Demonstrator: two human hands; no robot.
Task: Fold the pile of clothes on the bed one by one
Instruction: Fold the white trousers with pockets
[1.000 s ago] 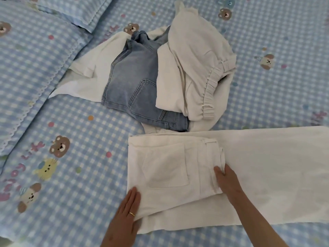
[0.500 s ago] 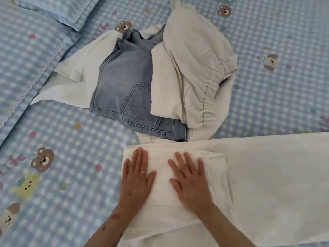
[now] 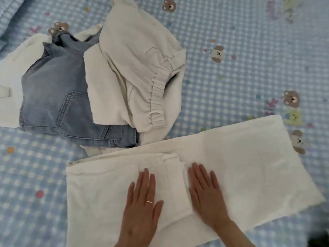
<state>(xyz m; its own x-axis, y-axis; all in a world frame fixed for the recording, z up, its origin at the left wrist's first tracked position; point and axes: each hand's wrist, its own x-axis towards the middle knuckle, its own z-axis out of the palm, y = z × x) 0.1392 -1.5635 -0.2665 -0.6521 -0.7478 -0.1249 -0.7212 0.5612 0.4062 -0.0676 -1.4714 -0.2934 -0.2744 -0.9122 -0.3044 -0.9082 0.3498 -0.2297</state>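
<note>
White trousers point(image 3: 240, 168) lie flat across the near part of the bed point(image 3: 231, 50), waist end doubled over. Left hand point(image 3: 142, 207) and right hand point(image 3: 206, 193) press on them, fingers straight and spread, holding nothing, likely smoothing the fold. Unfolded pile point(image 3: 106, 77) waits just behind.

a blue-and-white checked bedsheet point(image 3: 231, 29) printed with cartoon bears, dogs and coloured dots fills the view. at 10 o'clock, a pillow point(image 3: 10, 9) in matching fabric sits at the frame's corner.
</note>
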